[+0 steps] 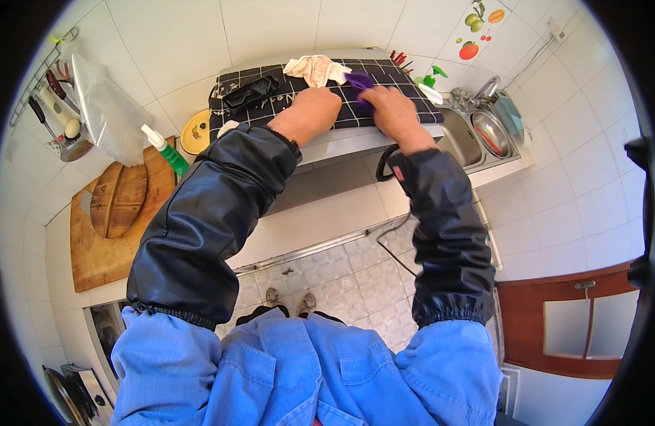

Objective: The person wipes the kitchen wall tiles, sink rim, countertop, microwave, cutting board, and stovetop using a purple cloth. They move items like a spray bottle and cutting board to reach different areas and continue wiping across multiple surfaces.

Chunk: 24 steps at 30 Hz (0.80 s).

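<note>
My right hand (pixel 390 113) is closed round a bunched purple cloth (pixel 358 82), above a black cloth with a white grid pattern (pixel 345 113). Beside it on the left, my left hand (pixel 313 113) is curled into a fist over the same grid cloth. A crumpled cream cloth (pixel 317 69) lies just beyond that fist; whether the fingers grip anything is hidden. Further left on the grid cloth rests a dark, glossy black item (pixel 250 94) whose kind I cannot make out. The grid cloth covers the top of a white raised unit (pixel 341 144) on the counter.
Left of the unit are a yellow lid (pixel 197 132), a green spray bottle (pixel 165 150) and a round wooden board (pixel 118 201) on a larger board (pixel 84 259). At right stand another green-and-white spray bottle (pixel 431 86) and a steel sink (pixel 461 138). A black cord (pixel 384 245) hangs in front.
</note>
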{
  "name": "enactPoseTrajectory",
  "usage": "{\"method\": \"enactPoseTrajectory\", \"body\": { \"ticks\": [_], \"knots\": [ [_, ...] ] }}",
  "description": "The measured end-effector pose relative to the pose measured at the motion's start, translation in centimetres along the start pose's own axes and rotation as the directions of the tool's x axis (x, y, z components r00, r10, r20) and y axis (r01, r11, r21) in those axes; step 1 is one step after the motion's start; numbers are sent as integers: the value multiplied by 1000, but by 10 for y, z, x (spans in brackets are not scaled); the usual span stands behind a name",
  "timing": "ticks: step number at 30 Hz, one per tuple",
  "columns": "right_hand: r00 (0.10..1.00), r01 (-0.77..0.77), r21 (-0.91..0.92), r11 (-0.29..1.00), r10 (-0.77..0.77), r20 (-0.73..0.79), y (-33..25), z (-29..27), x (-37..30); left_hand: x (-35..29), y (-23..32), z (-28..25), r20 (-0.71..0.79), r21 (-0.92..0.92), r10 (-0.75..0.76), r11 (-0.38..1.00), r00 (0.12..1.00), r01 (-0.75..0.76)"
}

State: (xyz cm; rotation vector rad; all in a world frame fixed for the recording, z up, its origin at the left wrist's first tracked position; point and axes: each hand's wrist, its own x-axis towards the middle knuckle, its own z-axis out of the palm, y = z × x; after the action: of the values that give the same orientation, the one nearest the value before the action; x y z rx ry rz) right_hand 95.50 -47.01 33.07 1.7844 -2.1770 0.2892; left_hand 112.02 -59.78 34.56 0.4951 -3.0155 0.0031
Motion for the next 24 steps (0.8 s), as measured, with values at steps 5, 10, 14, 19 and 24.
{"method": "enactPoseTrajectory", "body": {
  "ticks": [5,10,14,19,24],
  "knots": [
    [951,-267,-225,937,294,96,56,-45,-71,-1,-11,5,10,-37,32,999,999,-32],
    [951,-297,-250,922,263,-160,91,-68,-33,2,-11,3,41,-34,69,997,997,-67],
    [968,9,-89,996,-31,-250,74,-23,69,2,-10,-1,32,42,97,994,995,-98],
    [971,135,-59,989,-121,206,71,51,137,0,-13,-1,44,-2,46,999,998,-46],
    [942,-32,-86,996,59,332,148,37,111,-4,-15,-3,37,-54,20,998,999,-18]
  ]
}}
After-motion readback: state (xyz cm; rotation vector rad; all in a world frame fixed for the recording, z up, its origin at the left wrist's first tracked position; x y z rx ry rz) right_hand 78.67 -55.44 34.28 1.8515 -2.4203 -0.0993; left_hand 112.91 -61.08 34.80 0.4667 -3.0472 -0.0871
